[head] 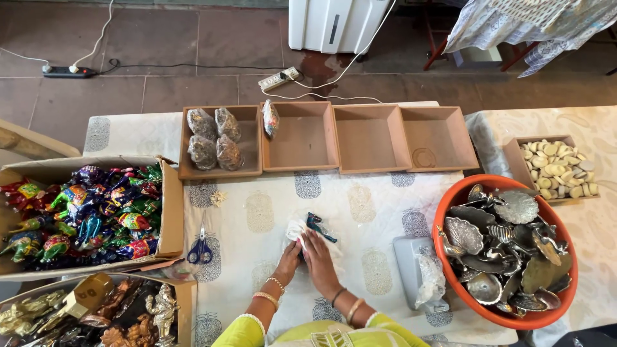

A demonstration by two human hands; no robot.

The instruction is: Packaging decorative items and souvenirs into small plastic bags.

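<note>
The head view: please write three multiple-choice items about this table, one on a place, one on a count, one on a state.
1. Where do the scissors lie?
A. in the orange tub
B. on the cloth beside the carton of bright figurines
C. in a wooden tray

2. How many wrapped bundles lie in the leftmost tray?
A. four
B. one
C. seven

3. What state is the rightmost tray of the row of four in?
A. full of metal dishes
B. turned over
C. empty

Answers: 1 B, the blue handles rest on the white cloth by the carton. 2 A, two rows of two. 3 C, only its bare bottom shows.
</note>
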